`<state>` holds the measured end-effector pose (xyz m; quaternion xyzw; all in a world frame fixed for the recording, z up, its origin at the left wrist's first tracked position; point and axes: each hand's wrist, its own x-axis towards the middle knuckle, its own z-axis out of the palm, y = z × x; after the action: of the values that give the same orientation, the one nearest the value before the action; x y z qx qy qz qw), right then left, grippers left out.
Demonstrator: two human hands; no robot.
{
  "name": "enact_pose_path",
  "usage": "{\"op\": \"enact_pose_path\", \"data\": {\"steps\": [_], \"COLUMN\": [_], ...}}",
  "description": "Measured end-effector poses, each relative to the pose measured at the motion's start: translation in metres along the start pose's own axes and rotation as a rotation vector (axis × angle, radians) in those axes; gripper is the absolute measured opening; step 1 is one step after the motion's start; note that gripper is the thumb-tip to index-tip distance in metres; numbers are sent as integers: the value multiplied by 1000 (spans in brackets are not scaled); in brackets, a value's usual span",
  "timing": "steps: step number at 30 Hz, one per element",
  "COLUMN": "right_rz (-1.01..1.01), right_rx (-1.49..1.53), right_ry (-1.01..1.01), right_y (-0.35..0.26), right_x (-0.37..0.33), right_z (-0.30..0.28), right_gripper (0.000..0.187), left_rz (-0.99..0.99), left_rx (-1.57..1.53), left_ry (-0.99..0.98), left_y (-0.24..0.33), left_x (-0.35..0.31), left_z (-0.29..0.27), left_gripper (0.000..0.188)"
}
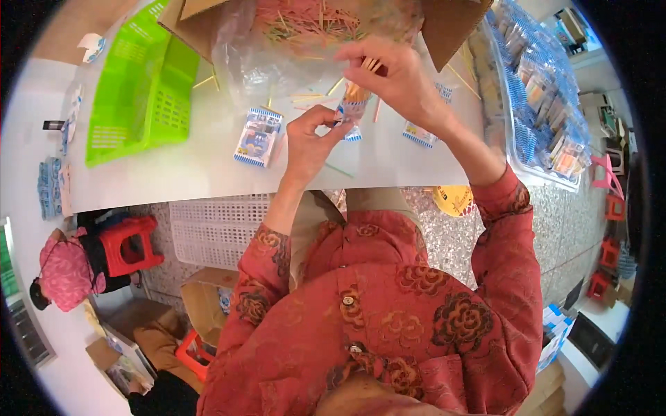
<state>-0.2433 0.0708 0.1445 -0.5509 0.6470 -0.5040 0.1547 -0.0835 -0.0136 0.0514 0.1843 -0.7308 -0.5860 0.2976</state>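
Observation:
My left hand (310, 139) is closed around a small blue-and-white plastic packet (354, 107), held upright above the table. Tan and orange sticks show inside it and stand out of its top. At that open end, my right hand (395, 73) pinches a few thin sticks (372, 64) between thumb and fingers. How deep these reach into the packet cannot be seen. A flat blue-and-white packet (259, 137) lies left of my left hand. Another packet (420, 133) lies partly under my right forearm.
A cardboard box (454, 31) with a clear liner holds many thin pink, green and yellow sticks (312, 21). A green basket (142, 90) stands left, and a clear bin (513, 132) full of packets stands right. Loose sticks (309, 97) litter the white table (208, 159). Other people sit at lower left.

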Motion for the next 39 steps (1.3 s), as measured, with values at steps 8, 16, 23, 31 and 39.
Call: {"op": "enact_pose_path", "data": {"steps": [8, 16, 23, 31, 39], "right_rz": [-326, -81, 56, 65, 148], "right_rx": [-272, 167, 27, 55, 201], "right_ry": [-120, -8, -129, -91, -25], "right_y": [-8, 7, 12, -9, 8], "right_x": [-3, -19, -33, -38, -43], "right_z": [5, -3, 2, 4, 10], "right_gripper": [24, 26, 21, 15, 14], "left_rz": [1, -82, -80, 60, -8], "left_rx": [-23, -274, -204, 20, 12], "left_ry": [-22, 33, 2, 173, 192], "left_y": [3, 3, 14, 16, 23], "left_x": [-2, -7, -10, -10, -14], "left_z": [0, -3, -7, -22, -22], "left_gripper": [8, 12, 16, 10, 7]}}
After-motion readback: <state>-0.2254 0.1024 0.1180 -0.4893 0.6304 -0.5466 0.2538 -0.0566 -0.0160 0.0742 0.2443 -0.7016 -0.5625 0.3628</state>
